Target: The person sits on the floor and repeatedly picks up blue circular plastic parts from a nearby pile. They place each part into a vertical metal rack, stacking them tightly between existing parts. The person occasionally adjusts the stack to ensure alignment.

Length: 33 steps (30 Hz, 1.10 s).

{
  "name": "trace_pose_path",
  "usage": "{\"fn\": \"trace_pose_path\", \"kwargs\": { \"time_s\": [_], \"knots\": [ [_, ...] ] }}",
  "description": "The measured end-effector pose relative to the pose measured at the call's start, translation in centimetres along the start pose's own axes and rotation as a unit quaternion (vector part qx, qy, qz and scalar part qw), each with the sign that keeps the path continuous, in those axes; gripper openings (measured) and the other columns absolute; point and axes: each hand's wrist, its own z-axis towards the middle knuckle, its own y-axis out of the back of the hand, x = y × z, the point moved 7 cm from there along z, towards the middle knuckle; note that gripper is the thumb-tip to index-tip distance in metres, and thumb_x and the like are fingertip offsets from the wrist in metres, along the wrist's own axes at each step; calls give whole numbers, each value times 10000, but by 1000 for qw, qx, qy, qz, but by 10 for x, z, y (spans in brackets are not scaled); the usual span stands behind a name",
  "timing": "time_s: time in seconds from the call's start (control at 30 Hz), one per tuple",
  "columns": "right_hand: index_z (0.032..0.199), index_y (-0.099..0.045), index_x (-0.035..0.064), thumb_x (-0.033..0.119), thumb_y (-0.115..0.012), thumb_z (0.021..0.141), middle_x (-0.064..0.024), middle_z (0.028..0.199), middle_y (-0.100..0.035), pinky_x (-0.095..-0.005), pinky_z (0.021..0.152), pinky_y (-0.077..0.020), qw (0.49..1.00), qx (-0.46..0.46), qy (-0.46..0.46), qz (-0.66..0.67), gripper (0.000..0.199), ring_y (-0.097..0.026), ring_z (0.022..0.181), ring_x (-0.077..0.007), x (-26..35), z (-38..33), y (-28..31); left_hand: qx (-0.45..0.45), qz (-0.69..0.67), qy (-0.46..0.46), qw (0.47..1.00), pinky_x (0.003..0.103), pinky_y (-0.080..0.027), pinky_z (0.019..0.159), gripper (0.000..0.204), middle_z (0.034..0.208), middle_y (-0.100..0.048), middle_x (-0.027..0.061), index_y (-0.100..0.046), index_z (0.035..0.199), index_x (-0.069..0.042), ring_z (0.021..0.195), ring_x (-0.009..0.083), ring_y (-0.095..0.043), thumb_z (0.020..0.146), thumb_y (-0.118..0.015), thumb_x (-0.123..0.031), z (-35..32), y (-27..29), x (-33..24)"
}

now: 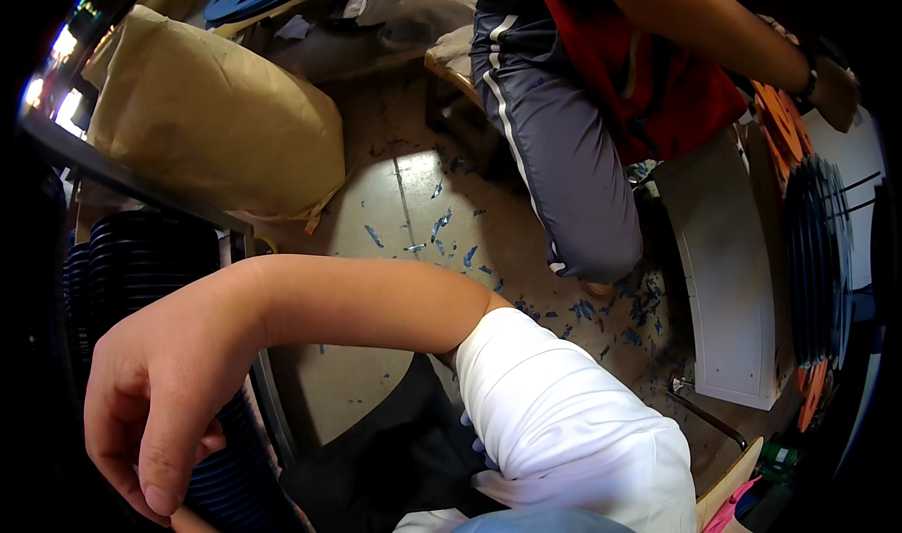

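My right arm, in a white sleeve, reaches across to the left. At its end my right hand [169,392] hangs with bent fingers and the thumb pointing down. Anything between those fingers is hidden. Close beside and under the hand stand stacked dark blue ridged plastic pieces [230,472], with another stack of dark discs [141,261] just beyond. A sliver of skin shows at the lower edge below the thumb. It may belong to my left hand or forearm; its fingers are out of sight.
A large tan sack [225,120] stands behind a metal frame edge [150,181]. Blue scraps [442,223] litter the floor. Another person [564,148] in grey trousers sits ahead, beside a pale metal cabinet [723,279]. Blue discs [817,261] and orange pieces [785,129] stand at right.
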Motion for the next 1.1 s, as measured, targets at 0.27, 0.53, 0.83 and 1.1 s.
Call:
{"fn": "trace_pose_path", "kwargs": {
  "time_s": [0.27, 0.53, 0.83, 1.1],
  "knots": [
    [927, -747, 13, 195, -736, 814, 13, 643, -610, -192, 543, -451, 1000, 1, -17, -23, 215, -557, 579, -48, 7, -2, -1, 91, 219, 129, 963, 273, -249, 966, 401, 1255, -431, 60, -422, 1387, -63, 1131, 135, -377, 1019, -417, -223, -44, 48, 110],
    [903, -746, 51, 225, -721, 790, -8, 674, -636, -246, 552, -473, 977, -45, 0, -209, 209, -597, 608, -104, 3, -7, 1, 133, 310, 205, 919, 309, -237, 1074, 450, 1387, -403, 83, -377, 1446, -92, 1267, 169, -359, 1036, -379, -278, -72, 82, 182],
    [817, -687, 61, 157, -717, 731, -107, 761, -691, -371, 631, -544, 569, -157, -309, -746, 133, -699, 753, -257, -10, -47, 40, 157, 373, 252, 879, 350, -225, 1196, 506, 1535, -372, 108, -327, 1512, -125, 1421, 208, -338, 1054, -337, -340, -74, 107, 251],
    [1014, -621, 51, 328, -701, 831, -134, 822, -665, -442, 684, -533, 546, 0, -453, -704, 341, -674, 820, -323, -66, -94, -4, 113, 382, 276, 875, 318, -236, 1186, 562, 1540, -359, 131, -363, 1488, -95, 1422, 217, -336, 1031, -374, -422, -88, 98, 275]
  ]
}}
